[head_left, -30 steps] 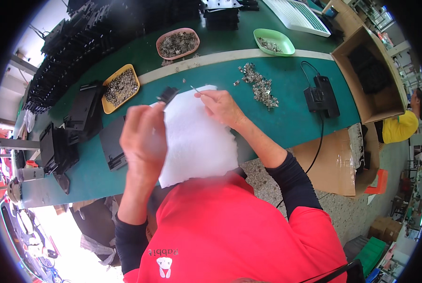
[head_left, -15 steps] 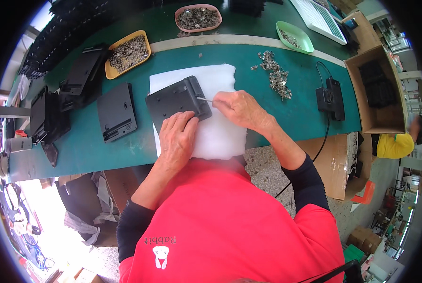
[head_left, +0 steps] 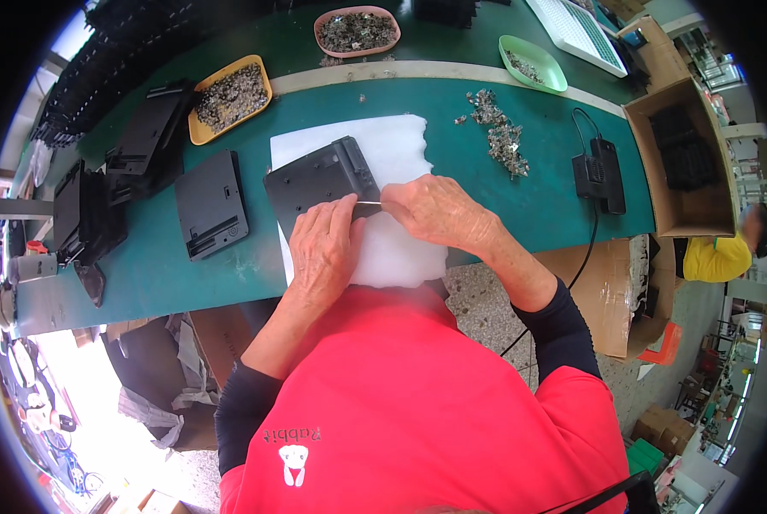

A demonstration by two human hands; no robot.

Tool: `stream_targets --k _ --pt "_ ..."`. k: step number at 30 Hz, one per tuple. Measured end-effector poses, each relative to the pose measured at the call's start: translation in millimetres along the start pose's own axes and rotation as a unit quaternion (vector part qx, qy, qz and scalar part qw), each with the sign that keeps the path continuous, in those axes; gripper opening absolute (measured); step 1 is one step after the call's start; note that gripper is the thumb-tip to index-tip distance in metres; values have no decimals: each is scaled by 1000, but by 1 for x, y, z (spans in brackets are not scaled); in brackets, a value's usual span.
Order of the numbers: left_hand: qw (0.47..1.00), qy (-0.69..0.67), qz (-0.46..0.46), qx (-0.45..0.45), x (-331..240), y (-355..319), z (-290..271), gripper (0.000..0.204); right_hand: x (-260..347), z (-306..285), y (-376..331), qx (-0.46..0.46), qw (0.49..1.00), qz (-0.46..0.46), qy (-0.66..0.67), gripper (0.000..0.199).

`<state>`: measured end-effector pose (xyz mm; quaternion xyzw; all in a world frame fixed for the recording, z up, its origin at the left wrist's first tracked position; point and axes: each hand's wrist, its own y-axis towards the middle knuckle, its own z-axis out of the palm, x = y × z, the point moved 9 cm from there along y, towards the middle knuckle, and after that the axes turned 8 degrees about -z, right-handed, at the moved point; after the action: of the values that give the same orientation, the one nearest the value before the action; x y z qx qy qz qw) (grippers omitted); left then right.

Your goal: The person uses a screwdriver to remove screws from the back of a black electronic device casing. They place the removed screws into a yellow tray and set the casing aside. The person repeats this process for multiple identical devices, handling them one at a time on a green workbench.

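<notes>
A black plastic housing (head_left: 315, 176) lies tilted on a white foam sheet (head_left: 405, 141), small round posts on its upper face. My left hand (head_left: 322, 248) holds its near right edge, fingers together on top and the thumb by the corner. From the right, my right hand (head_left: 439, 210) pinches a thin metal tool (head_left: 368, 203), whose shaft points left to the raised strip on the housing's right side. The tool's handle is hidden in my fingers, and its tip is too small to make out. Small metal parts (head_left: 507, 146) lie in a loose heap right of the foam.
Left of the foam lies another black housing (head_left: 212, 206), with stacked housings (head_left: 143, 137) beyond. Yellow (head_left: 268, 97), pink (head_left: 358, 53) and green (head_left: 559, 77) trays hold small metal parts. A black adapter (head_left: 590, 178) with a cable and a cardboard box (head_left: 717, 206) are at right.
My right hand has moved slightly toward me, bringing the tool lower along the housing's right strip, close to my left fingertips. My left hand and the housing have hardly moved.
</notes>
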<state>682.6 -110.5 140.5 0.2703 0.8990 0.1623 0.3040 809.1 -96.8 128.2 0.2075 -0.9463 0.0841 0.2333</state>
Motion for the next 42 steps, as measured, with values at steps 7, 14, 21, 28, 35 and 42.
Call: stream_targets --k 7,14,21,28,35,42 --pt "999 37 -10 -3 -3 6 3 25 5 -3 1 -5 999 -11 31 19" --pt "998 46 32 -20 -12 11 7 15 -1 3 1 9 998 -33 55 16" --pt "998 24 56 -3 -13 8 11 16 1 10 -4 -17 997 -71 -7 12" --pt "997 22 77 -10 -18 10 10 14 3 9 -14 -110 988 -108 -20 12" --pt "995 33 94 -9 -19 7 13 15 4 12 -15 -102 989 -108 -19 13" --pt "993 55 103 -9 -21 5 14 16 6 15 -15 -75 991 -111 -26 14"
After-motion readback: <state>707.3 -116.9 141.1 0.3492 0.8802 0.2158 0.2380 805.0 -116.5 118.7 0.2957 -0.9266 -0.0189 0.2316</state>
